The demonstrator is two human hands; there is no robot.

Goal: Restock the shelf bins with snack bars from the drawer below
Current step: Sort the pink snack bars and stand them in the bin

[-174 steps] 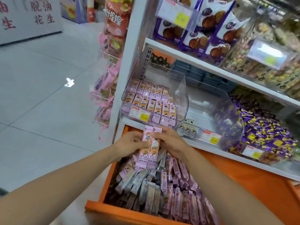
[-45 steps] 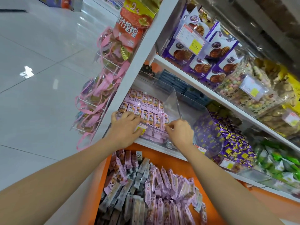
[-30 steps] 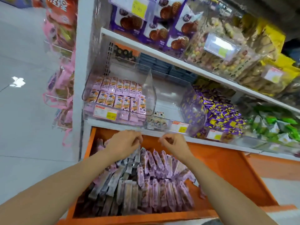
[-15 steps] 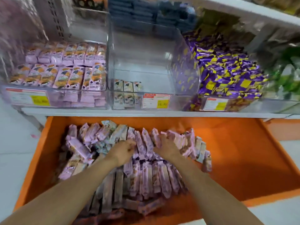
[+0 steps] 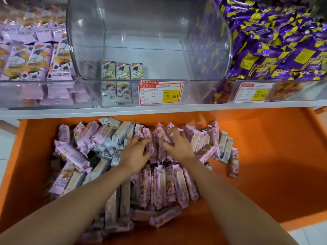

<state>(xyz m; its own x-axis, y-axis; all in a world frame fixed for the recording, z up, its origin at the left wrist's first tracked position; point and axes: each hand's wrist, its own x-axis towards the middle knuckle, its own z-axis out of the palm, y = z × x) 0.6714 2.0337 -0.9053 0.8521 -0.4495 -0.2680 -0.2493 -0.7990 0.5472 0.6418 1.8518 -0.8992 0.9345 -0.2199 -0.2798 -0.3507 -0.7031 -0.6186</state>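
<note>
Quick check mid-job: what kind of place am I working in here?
Most likely a shop's snack aisle. Clear shelf bins hold wrapped snacks, a price tag reading 15.80 is fixed to the front, and an orange drawer below holds loose snack bars as back stock.

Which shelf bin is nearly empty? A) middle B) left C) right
A: the middle bin holds only a few bars at its front left, while the left bin is packed with pink bars and the right bin is heaped with purple packs.
</note>
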